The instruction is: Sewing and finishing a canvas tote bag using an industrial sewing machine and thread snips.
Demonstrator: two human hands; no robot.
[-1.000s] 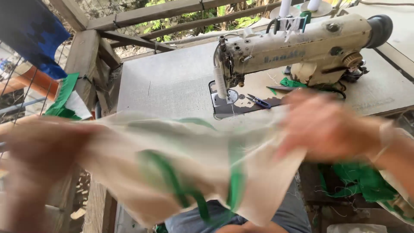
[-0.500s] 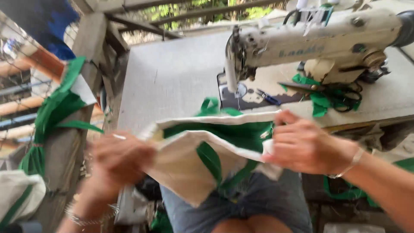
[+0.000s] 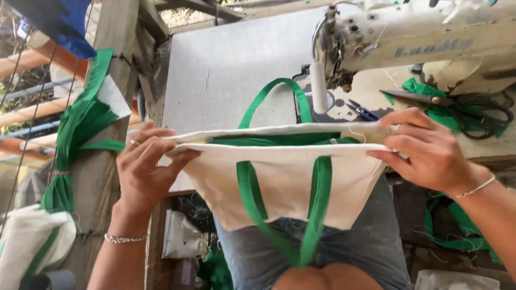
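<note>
A white cloth tote bag [image 3: 279,182] with green handles [image 3: 317,209] is stretched flat between my hands, over my lap and the front edge of the sewing table [image 3: 231,75]. My left hand [image 3: 145,166] pinches the bag's left top corner. My right hand [image 3: 424,147] grips its right top corner. One green handle loops up onto the table, the other hangs down in front. The bag's mouth shows a green inner edge.
A cream sewing machine [image 3: 408,37] stands at the table's back right, with black scissors [image 3: 446,102] and green fabric scraps [image 3: 457,115] beneath it. Small blue snips [image 3: 361,111] lie near the needle. Green straps [image 3: 75,134] hang on a wooden post at left, above finished bags [image 3: 32,241].
The bag was whipping about in a blur, then was bunched with its mouth open. It is now pulled taut and flat between my hands, and the view has shifted closer.
</note>
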